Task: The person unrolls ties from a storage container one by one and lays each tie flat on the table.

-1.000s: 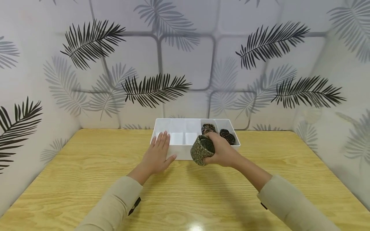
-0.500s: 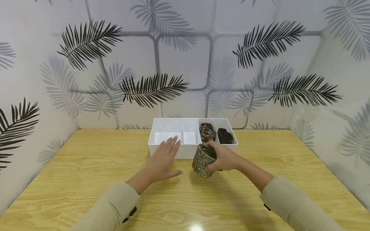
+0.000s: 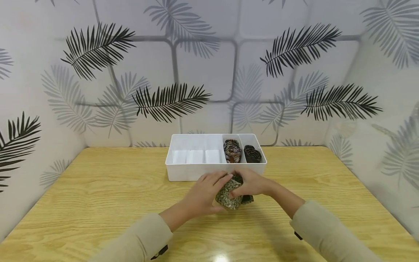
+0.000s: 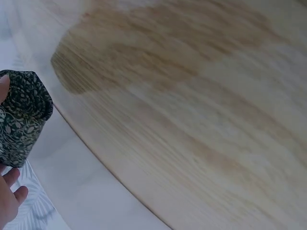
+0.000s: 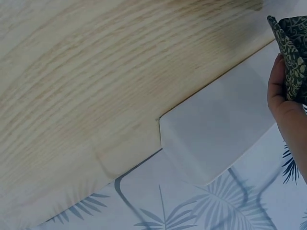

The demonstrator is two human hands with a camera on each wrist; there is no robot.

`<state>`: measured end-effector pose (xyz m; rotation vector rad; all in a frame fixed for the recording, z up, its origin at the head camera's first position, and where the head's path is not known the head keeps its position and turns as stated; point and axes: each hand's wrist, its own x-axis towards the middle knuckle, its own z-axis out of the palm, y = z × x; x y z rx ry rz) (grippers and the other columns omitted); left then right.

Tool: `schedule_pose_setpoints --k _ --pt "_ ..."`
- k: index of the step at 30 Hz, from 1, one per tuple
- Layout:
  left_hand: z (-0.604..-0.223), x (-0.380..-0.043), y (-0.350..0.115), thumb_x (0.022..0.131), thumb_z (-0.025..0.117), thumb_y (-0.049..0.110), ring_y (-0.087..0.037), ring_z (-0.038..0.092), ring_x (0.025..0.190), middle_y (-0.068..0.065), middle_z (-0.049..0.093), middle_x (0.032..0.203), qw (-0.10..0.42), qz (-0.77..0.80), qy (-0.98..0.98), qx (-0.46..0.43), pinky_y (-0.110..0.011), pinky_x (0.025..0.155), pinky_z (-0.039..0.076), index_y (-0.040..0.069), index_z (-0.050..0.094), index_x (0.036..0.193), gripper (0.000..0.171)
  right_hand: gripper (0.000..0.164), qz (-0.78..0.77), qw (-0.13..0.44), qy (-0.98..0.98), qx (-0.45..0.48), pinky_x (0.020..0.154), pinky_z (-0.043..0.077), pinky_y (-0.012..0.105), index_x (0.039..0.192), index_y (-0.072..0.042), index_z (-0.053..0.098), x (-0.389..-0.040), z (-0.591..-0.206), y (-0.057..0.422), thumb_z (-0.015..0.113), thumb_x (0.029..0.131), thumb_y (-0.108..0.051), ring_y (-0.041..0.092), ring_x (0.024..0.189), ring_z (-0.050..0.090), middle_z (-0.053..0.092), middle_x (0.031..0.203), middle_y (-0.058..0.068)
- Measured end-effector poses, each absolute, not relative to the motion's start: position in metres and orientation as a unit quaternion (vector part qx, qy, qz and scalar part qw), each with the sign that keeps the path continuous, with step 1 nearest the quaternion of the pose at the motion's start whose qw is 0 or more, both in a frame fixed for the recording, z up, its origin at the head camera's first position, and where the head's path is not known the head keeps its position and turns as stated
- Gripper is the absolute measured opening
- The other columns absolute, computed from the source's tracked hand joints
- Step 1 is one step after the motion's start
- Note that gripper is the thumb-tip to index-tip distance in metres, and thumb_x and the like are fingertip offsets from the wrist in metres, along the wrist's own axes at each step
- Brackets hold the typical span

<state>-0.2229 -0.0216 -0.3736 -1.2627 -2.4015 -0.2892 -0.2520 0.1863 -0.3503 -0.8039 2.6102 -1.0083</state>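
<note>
Just in front of the white divided box [image 3: 186,171], a rolled necktie [image 3: 226,198] with a green-and-cream floral pattern is held above the table. My right hand [image 3: 252,182] grips it from the right, thumb across its near side, and a dark loose end hangs under that hand. From the left, my left hand [image 3: 203,194] curves round the roll, fingers at its top edge and thumb low. Part of the necktie [image 4: 24,115] shows at the edge of the left wrist view; its folded edge [image 5: 293,62] appears in the right wrist view.
Two of the box's right compartments hold a brown patterned roll [image 3: 232,151] and a dark roll [image 3: 252,154]. White compartment floors show farther left. The wooden table [image 3: 108,189] meets a leaf-patterned wall [image 3: 209,72] behind the box.
My left hand has left the box's front and moved right and nearer, onto the necktie. The right hand has brought the necktie down and away from the box, tilting it.
</note>
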Motion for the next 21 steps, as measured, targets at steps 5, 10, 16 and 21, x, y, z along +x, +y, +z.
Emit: schedule_pose_setpoints --k 5,10,16,21 --pt "-0.377 -0.222 -0.012 0.066 0.078 0.048 -0.023 0.049 0.120 -0.011 0.052 0.130 0.206 -0.108 -0.858 -0.458 -0.038 0.105 0.038 0.003 0.044 0.134 0.088 0.046 -0.363 0.155 0.883 -0.253 0.083 0.049 0.030 0.108 -0.007 0.062 -0.250 -0.353 0.190 0.074 0.070 -0.030 0.013 0.092 0.055 0.064 0.103 0.004" --pt "-0.380 -0.224 -0.004 0.065 0.078 0.050 -0.020 0.052 0.113 -0.006 0.055 0.122 0.189 -0.128 -0.868 -0.441 -0.036 0.101 0.042 0.006 0.046 0.132 0.087 0.047 -0.372 0.188 0.878 -0.237 0.086 0.049 0.031 0.114 -0.007 0.063 -0.252 -0.355 0.200 0.072 0.075 -0.032 0.015 0.098 0.056 0.064 0.110 0.006" --pt "-0.378 -0.222 0.005 0.068 0.076 0.051 -0.019 0.055 0.105 -0.005 0.056 0.118 0.130 -0.161 -0.892 -0.402 -0.035 0.092 0.046 0.011 0.040 0.139 0.088 0.056 -0.379 0.199 0.875 -0.227 0.097 0.045 0.039 0.125 -0.009 0.058 -0.257 -0.359 0.211 0.068 0.080 -0.041 0.021 0.113 0.053 0.059 0.125 0.010" --pt "-0.378 -0.223 0.014 0.070 0.074 0.052 -0.018 0.056 0.106 -0.004 0.055 0.121 0.102 -0.162 -0.907 -0.376 -0.033 0.090 0.048 0.016 0.036 0.143 0.089 0.053 -0.389 0.197 0.871 -0.225 0.097 0.044 0.040 0.121 -0.008 0.059 -0.260 -0.362 0.219 0.067 0.081 -0.042 0.022 0.113 0.052 0.059 0.123 0.010"
